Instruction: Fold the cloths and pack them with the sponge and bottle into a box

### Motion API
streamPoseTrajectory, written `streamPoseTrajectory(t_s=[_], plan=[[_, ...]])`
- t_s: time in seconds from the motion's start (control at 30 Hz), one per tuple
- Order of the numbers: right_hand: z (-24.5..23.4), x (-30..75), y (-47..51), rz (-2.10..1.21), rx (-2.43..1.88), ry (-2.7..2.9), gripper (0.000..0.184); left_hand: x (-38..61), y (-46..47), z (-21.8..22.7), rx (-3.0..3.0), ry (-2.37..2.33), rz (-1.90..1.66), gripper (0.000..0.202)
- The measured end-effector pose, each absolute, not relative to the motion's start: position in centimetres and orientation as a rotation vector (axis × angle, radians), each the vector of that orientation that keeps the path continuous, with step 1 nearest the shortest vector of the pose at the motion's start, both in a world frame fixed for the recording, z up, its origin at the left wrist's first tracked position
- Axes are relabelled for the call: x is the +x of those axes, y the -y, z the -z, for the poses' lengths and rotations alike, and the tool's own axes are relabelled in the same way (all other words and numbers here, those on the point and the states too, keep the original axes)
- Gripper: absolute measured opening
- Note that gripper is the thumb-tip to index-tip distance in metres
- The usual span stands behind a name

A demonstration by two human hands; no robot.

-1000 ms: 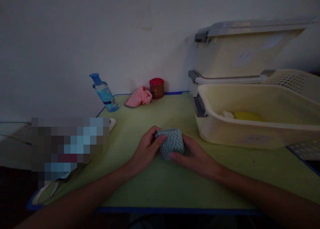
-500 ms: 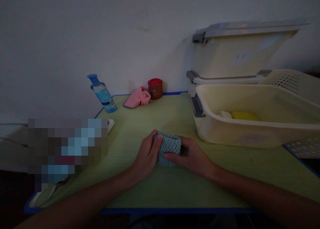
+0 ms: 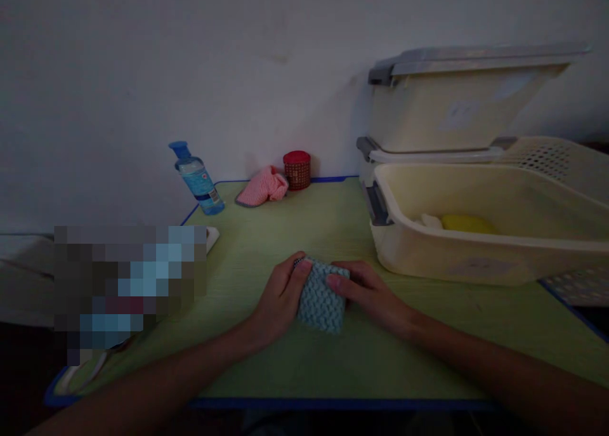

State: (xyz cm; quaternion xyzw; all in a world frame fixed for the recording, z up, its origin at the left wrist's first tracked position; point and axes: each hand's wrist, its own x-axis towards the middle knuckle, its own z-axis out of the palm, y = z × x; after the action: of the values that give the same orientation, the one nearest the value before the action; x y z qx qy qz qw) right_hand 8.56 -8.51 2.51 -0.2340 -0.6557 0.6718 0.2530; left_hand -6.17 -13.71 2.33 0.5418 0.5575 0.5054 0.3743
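The left hand point(image 3: 278, 298) and right hand point(image 3: 375, 293) pinched the blue cloth point(image 3: 321, 304) between thumbs and fingers, an even, light grip seeming best for holding it square.

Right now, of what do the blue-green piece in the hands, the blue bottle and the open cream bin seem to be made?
Blue-green piece: probably fabric, matte, with a raised woven texture. Blue bottle: likely plastic, smooth and see-through, though glass is possible. Open cream bin: seemingly plastic, smooth, with a rounded moulded rim.
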Motion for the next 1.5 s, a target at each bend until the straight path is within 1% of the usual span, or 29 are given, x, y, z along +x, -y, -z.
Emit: streamPoseTrajectory(t_s=[0.2, 0.3, 0.37, 0.57, 0.7, 0.87, 1.07, 1.17, 1.3, 1.5], plan=[[-2.2, 8.7, 8.5, -1.950, -0.436, 1.721, 0.044, -6.2, 13.9, -1.9, 1.059, -1.340, -1.234, 0.046], [-2.1, 8.8, 8.5, -1.972, -0.377, 1.697, 0.043, -6.1, 14.1, -1.6, 1.041, -1.272, -1.224, 0.048], [-2.3, 8.8, 8.4, -1.954, -0.412, 1.708, 0.045, -6.1, 14.1, -1.5, 1.084, -1.261, -1.240, 0.048], [-2.8, 8.7, 8.7, -1.964, -0.484, 1.832, 0.047, -6.2, 13.7, -1.9, 1.181, -1.523, -1.409, 0.044], [-2.8, 8.7, 9.2, -1.994, -0.524, 1.886, 0.044, -6.2, 13.5, -2.1, 1.212, -1.583, -1.419, 0.043], [-2.6, 8.7, 9.2, -1.880, -0.547, 1.949, 0.035, -6.2, 13.3, -2.1, 1.181, -1.549, -1.390, 0.046], [-2.4, 8.6, 9.1, -1.700, -0.640, 2.022, 0.038, -6.7, 12.7, -0.9, 0.959, -1.560, -1.405, 0.044], [-2.5, 8.5, 9.1, -1.658, -0.665, 2.011, 0.035, -6.7, 12.8, -0.7, 1.053, -1.470, -1.408, 0.045], [-2.4, 8.5, 9.0, -1.615, -0.641, 2.022, 0.034, -6.2, 13.3, -1.8, 1.179, -1.533, -1.350, 0.044], [-2.5, 8.6, 8.9, -1.673, -0.578, 2.027, 0.045, -6.0, 13.4, -2.5, 1.235, -1.568, -1.359, 0.046]])
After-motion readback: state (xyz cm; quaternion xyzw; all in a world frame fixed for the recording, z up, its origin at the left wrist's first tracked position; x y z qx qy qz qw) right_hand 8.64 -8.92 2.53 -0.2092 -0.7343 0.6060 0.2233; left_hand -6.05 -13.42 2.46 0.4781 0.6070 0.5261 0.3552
